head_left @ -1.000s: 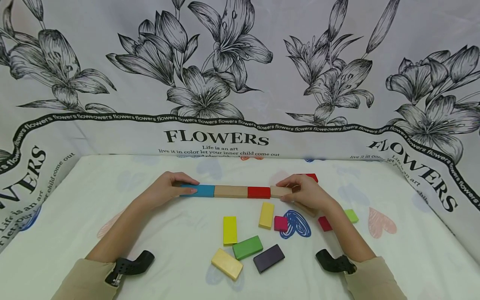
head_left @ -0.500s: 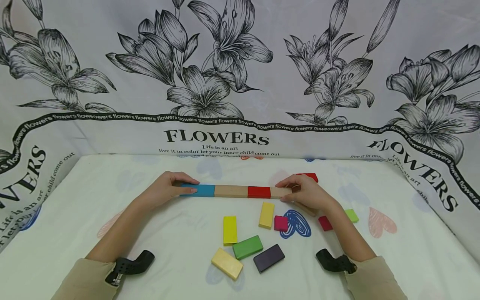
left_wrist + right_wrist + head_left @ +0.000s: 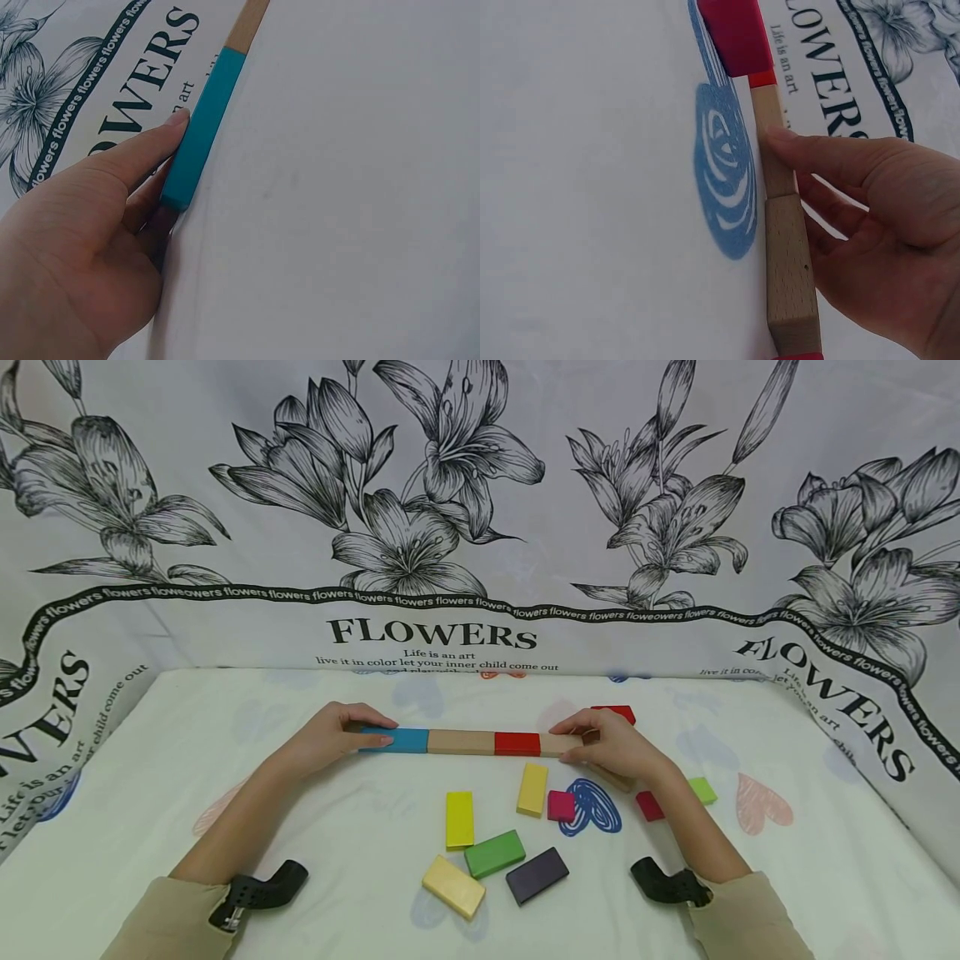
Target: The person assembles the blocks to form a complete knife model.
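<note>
A straight row of blocks lies across the cloth: a blue block (image 3: pixel 411 741) at the left end, a plain wooden block (image 3: pixel 461 742), a red block (image 3: pixel 517 744) and a second plain wooden block (image 3: pixel 555 745). My left hand (image 3: pixel 330 739) pinches the blue block, thumb at its near side and fingers behind. At the other end, my right hand (image 3: pixel 618 745) holds the second wooden block between thumb and fingers, covering its right part. In the right wrist view another plain wooden block (image 3: pixel 790 262) lies at an angle by that hand.
Nearer me lie a yellow block (image 3: pixel 460 821), a pale yellow block (image 3: pixel 532 790), a cream block (image 3: pixel 453 887), a green block (image 3: pixel 495 854), a dark purple block (image 3: pixel 537 876) and a magenta block (image 3: pixel 561 806). Behind the right hand is another red block (image 3: pixel 617 713); a lime block (image 3: pixel 702 790) sits right.
</note>
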`<state>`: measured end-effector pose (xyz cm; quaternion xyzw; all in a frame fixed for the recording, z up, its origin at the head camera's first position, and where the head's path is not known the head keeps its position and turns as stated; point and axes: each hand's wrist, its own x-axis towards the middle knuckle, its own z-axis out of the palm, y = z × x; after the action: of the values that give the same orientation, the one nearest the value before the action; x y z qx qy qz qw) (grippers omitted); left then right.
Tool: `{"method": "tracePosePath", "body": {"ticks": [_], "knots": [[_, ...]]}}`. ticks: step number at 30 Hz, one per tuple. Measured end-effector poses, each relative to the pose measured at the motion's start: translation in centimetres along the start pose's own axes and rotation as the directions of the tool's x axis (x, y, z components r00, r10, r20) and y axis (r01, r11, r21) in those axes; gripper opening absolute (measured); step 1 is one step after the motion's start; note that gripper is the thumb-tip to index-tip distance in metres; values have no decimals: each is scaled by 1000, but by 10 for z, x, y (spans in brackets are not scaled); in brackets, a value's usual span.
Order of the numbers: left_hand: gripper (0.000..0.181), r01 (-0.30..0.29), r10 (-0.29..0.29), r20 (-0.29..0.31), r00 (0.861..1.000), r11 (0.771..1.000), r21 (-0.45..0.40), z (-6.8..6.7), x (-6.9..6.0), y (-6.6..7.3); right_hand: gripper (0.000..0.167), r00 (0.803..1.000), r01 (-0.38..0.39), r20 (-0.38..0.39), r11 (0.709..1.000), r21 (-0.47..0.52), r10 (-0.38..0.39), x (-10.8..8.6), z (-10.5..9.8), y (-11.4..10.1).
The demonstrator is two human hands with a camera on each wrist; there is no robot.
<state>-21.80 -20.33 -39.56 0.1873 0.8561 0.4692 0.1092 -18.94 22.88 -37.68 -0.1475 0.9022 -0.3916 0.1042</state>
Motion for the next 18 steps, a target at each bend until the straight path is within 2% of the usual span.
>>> {"method": "tracePosePath", "body": {"ticks": [18], "knots": [[30, 8, -8, 7, 1000, 1000, -29, 0, 0, -1, 35, 1000, 10, 1, 999, -48, -10, -1, 1, -2]]}}
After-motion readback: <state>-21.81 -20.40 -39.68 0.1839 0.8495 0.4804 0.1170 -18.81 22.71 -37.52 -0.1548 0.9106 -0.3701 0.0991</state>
